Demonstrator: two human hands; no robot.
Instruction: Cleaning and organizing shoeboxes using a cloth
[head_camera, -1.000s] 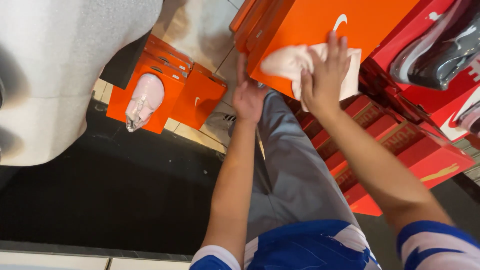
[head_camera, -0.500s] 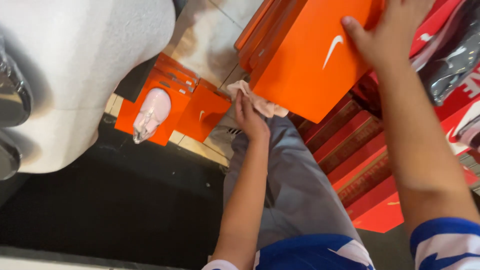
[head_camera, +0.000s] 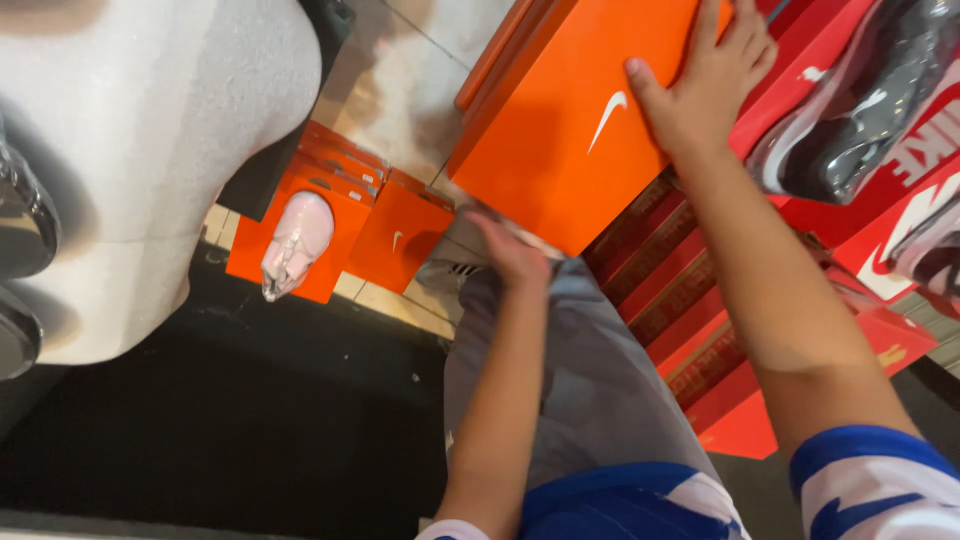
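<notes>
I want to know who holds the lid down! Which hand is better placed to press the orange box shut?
Probably the right hand: it lies flat on the orange box lid. The left hand is under the box's lower edge.

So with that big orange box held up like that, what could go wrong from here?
1. The right hand lies flat on the lid of the orange box, and the left hand props its lower edge; it might slip and drop.
2. A falling box could land on the pale shoe on the small boxes below.
3. Swinging it sideways might knock the dark shoe off the red boxes.
</notes>
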